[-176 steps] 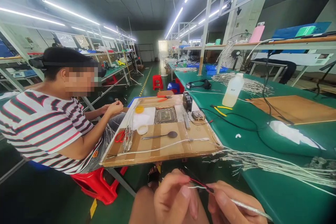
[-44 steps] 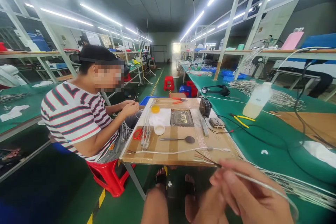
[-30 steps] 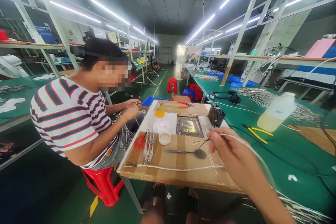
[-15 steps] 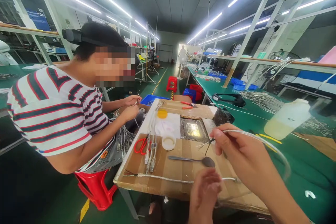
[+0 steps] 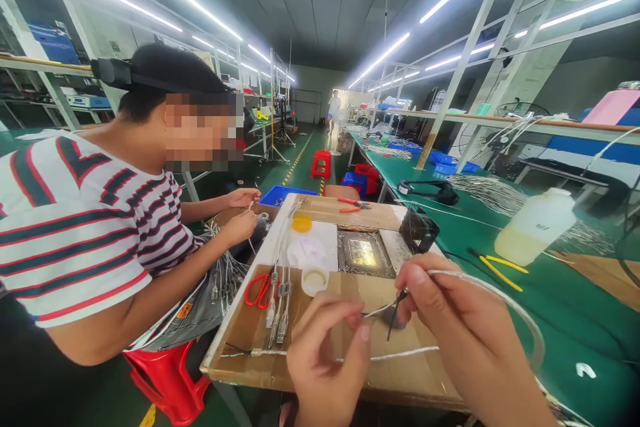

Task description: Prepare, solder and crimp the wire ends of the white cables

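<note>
My right hand (image 5: 450,313) pinches the end of a thick pale cable (image 5: 520,307), which loops away to the right. Thin wires come out of this cable end, one of them dark and hanging down. With thumb and index finger my left hand (image 5: 330,347) closes on the tips of the light wires, to the left of my right hand. Beneath both hands another white cable (image 5: 400,355) lies along the cardboard-covered table (image 5: 270,373). A spoon is mostly hidden behind my hands. Left of them are a small round cup (image 5: 315,281) and several USB cables (image 5: 283,320).
Red-handled scissors (image 5: 256,290), a yellow disc (image 5: 301,223), a metal-framed shiny square (image 5: 363,250), a small fan (image 5: 419,230) and red pliers (image 5: 354,205) lie around the table. A plastic bottle (image 5: 537,227) and yellow-handled tool (image 5: 500,270) are right. A person (image 5: 90,213) sits left, holding a cable.
My left hand has risen and moved left, from below the cable end to pinching its wires. The view has shifted slightly, and the spoon is now mostly covered.
</note>
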`<state>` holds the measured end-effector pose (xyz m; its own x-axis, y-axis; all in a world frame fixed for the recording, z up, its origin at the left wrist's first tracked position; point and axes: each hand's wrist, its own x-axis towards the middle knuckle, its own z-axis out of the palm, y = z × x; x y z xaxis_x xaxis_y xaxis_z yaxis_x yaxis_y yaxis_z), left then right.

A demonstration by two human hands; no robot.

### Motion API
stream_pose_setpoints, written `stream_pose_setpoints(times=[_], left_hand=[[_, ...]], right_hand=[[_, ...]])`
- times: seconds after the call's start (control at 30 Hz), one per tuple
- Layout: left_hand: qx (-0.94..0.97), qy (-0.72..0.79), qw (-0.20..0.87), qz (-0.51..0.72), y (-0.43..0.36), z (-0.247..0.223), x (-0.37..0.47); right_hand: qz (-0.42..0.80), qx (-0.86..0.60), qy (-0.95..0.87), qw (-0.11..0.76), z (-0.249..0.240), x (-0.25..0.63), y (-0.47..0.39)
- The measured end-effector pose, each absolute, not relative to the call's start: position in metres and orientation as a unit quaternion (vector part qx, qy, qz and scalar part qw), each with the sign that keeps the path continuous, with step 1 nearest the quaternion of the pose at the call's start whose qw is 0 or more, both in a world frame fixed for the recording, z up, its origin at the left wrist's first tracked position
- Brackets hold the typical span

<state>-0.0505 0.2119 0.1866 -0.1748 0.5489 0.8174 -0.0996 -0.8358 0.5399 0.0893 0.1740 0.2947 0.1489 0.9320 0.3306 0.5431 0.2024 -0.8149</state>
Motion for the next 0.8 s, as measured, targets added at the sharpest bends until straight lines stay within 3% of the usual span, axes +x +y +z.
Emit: stream_pose_setpoints(times=[0.8], left_hand=[[0.621,0.133,0.119,0.764,0.221,0.175,-0.054]], right_hand=[[0.239,-0.568,-0.611,0.497,0.257,0.093,0.179]])
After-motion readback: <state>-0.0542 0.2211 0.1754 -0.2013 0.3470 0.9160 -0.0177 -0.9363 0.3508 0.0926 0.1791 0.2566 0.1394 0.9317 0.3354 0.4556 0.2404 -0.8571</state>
